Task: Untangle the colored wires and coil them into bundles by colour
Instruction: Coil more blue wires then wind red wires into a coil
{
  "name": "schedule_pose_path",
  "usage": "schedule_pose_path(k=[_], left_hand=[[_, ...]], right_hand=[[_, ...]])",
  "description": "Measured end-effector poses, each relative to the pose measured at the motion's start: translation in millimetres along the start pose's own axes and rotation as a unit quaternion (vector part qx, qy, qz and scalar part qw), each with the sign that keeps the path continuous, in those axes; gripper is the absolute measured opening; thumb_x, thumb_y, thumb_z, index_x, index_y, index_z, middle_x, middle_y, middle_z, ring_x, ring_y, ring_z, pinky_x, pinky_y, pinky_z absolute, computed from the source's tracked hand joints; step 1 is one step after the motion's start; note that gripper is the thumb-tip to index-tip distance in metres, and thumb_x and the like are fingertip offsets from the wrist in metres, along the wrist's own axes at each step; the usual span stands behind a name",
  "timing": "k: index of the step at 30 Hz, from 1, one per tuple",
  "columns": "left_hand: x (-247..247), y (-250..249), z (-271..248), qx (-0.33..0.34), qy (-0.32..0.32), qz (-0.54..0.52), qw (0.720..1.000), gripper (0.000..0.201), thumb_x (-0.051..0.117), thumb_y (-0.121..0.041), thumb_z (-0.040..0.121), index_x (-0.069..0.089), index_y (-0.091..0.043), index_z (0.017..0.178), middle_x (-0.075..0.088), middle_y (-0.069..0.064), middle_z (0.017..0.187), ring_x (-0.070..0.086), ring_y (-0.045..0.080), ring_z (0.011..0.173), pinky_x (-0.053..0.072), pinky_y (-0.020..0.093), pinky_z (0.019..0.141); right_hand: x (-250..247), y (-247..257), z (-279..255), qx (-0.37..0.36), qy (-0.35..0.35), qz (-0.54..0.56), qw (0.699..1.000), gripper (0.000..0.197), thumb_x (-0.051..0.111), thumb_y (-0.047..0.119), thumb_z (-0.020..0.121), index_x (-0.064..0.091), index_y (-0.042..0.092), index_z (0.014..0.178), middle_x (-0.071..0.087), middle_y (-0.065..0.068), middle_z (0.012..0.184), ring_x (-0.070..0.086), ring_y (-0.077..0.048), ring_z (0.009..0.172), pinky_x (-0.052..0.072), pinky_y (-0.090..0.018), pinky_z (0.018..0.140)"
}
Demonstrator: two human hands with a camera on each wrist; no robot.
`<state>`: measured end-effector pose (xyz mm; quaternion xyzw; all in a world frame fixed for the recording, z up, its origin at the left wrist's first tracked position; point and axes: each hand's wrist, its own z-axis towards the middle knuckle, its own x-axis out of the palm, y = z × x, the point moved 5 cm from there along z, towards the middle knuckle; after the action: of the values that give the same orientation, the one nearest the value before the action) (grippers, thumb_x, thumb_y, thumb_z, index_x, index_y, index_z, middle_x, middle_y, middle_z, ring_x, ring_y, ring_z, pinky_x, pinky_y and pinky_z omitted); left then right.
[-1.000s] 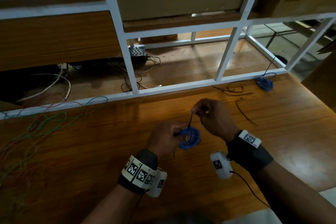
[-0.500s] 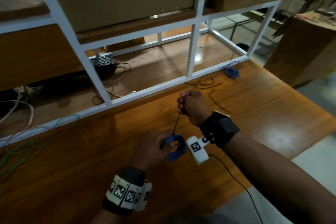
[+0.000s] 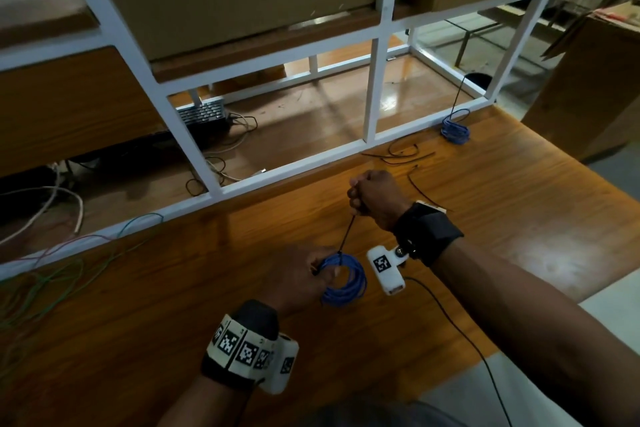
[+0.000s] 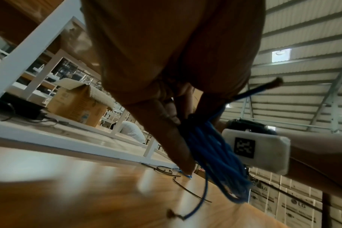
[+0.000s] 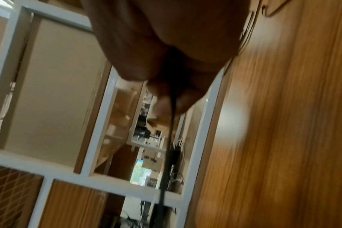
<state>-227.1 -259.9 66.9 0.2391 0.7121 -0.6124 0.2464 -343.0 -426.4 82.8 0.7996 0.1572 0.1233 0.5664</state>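
My left hand (image 3: 304, 274) grips a coil of blue wire (image 3: 346, 279) just above the wooden table (image 3: 519, 236); in the left wrist view the blue coil (image 4: 215, 154) hangs from the curled fingers (image 4: 172, 138). A thin black tie (image 3: 347, 232) runs taut from the coil up into my right hand (image 3: 372, 196), which is closed in a fist around it. The right wrist view shows the black tie (image 5: 171, 131) leaving the pinching fingertips (image 5: 162, 101). A second blue wire bundle (image 3: 455, 130) lies at the table's far right edge. Tangled green and red wires (image 3: 62, 274) lie at the far left.
Loose black ties (image 3: 401, 154) lie on the table beyond my right hand. A white metal frame (image 3: 277, 170) borders the table's far side, with a black device (image 3: 204, 114) and cables behind it. Cardboard boxes (image 3: 588, 87) stand to the right.
My right hand has pulled the black tie away from the blue coil, lengthening and tightening it. The left hand kept hold of the coil. The head view swung left to right.
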Motion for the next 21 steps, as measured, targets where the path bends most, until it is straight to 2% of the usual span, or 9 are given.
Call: schedule_pose_path(k=[3, 4, 5, 7, 10, 13, 17, 19, 21], left_hand=[[4.8, 19.3, 4.3, -0.094, -0.033, -0.132, 0.986, 0.025, 0.065, -0.058, 0.082, 0.066, -0.046, 0.104, 0.071, -0.011, 0.103, 0.067, 0.009, 0.096, 0.057, 0.043, 0.086], [6.5, 23.7, 6.9, -0.125, -0.050, -0.172, 0.976, 0.021, 0.069, -0.056, 0.082, 0.064, -0.048, 0.100, 0.069, -0.011, 0.106, 0.066, 0.011, 0.100, 0.056, 0.045, 0.089], [6.9, 24.4, 9.2, -0.147, -0.070, -0.210, 0.964, 0.019, 0.071, -0.048, 0.084, 0.062, -0.045, 0.100, 0.067, -0.011, 0.108, 0.065, 0.013, 0.102, 0.056, 0.044, 0.089], [6.7, 26.8, 16.9, -0.181, -0.116, -0.275, 0.937, 0.023, 0.072, -0.033, 0.088, 0.064, -0.030, 0.109, 0.066, -0.005, 0.112, 0.066, 0.015, 0.101, 0.059, 0.038, 0.081], [2.2, 20.3, 27.9, -0.192, -0.167, -0.344, 0.904, 0.035, 0.073, -0.026, 0.086, 0.063, -0.015, 0.119, 0.071, 0.002, 0.108, 0.072, 0.015, 0.090, 0.058, 0.029, 0.063], [0.0, 7.0, 43.2, -0.169, -0.187, -0.349, 0.902, 0.030, 0.073, -0.023, 0.087, 0.067, -0.011, 0.115, 0.076, 0.002, 0.096, 0.074, 0.016, 0.086, 0.058, 0.029, 0.063], [10.1, -27.1, 76.3, -0.127, -0.179, -0.334, 0.917, 0.016, 0.070, -0.022, 0.091, 0.071, -0.015, 0.105, 0.076, 0.001, 0.089, 0.074, 0.016, 0.083, 0.058, 0.030, 0.062], [20.0, -45.6, 96.7, -0.118, -0.165, -0.330, 0.922, 0.017, 0.069, -0.026, 0.092, 0.072, -0.015, 0.104, 0.076, 0.000, 0.088, 0.074, 0.014, 0.082, 0.058, 0.028, 0.061], [31.3, -60.8, 117.1, -0.114, -0.148, -0.334, 0.924, 0.021, 0.066, -0.031, 0.093, 0.071, -0.016, 0.107, 0.076, -0.001, 0.092, 0.074, 0.013, 0.085, 0.059, 0.029, 0.064]], right_hand=[[-3.8, -5.3, 7.8, -0.012, 0.033, 0.049, 0.998, 0.006, 0.052, 0.012, 0.106, 0.054, 0.009, 0.102, 0.067, -0.009, 0.077, 0.070, -0.025, 0.071, 0.061, -0.041, 0.069], [-6.2, -7.6, 8.1, -0.012, 0.039, 0.048, 0.998, 0.012, 0.054, 0.022, 0.107, 0.055, 0.010, 0.109, 0.073, -0.008, 0.083, 0.074, -0.028, 0.079, 0.061, -0.044, 0.074], [-9.4, -12.1, 7.8, -0.008, 0.043, 0.036, 0.998, 0.023, 0.054, 0.034, 0.106, 0.055, 0.013, 0.116, 0.077, -0.007, 0.092, 0.075, -0.028, 0.087, 0.060, -0.046, 0.078], [-18.6, -20.3, 2.4, 0.005, 0.049, 0.004, 0.999, 0.038, 0.054, 0.053, 0.102, 0.056, 0.022, 0.123, 0.078, -0.006, 0.106, 0.075, -0.025, 0.094, 0.060, -0.045, 0.080], [-34.2, -37.4, -12.2, 0.032, 0.093, -0.057, 0.994, 0.049, 0.057, 0.065, 0.095, 0.065, 0.022, 0.118, 0.075, -0.005, 0.112, 0.073, -0.026, 0.102, 0.060, -0.044, 0.084], [-47.5, -48.5, -27.9, 0.054, 0.147, -0.051, 0.986, 0.054, 0.059, 0.060, 0.095, 0.070, 0.013, 0.118, 0.076, -0.009, 0.110, 0.074, -0.033, 0.101, 0.060, -0.040, 0.082], [-74.3, -45.9, -27.3, 0.048, 0.172, 0.002, 0.984, 0.045, 0.067, 0.041, 0.095, 0.067, 0.005, 0.124, 0.075, -0.018, 0.112, 0.075, -0.034, 0.099, 0.062, -0.044, 0.085], [-93.3, -43.7, -16.5, 0.060, 0.141, 0.035, 0.987, 0.033, 0.069, 0.025, 0.097, 0.067, 0.003, 0.120, 0.076, -0.019, 0.108, 0.076, -0.028, 0.089, 0.064, -0.038, 0.077], [-117.1, -39.0, -3.8, 0.063, 0.084, 0.062, 0.993, 0.022, 0.068, 0.015, 0.097, 0.069, -0.002, 0.111, 0.076, -0.021, 0.096, 0.075, -0.020, 0.075, 0.062, -0.029, 0.065]])
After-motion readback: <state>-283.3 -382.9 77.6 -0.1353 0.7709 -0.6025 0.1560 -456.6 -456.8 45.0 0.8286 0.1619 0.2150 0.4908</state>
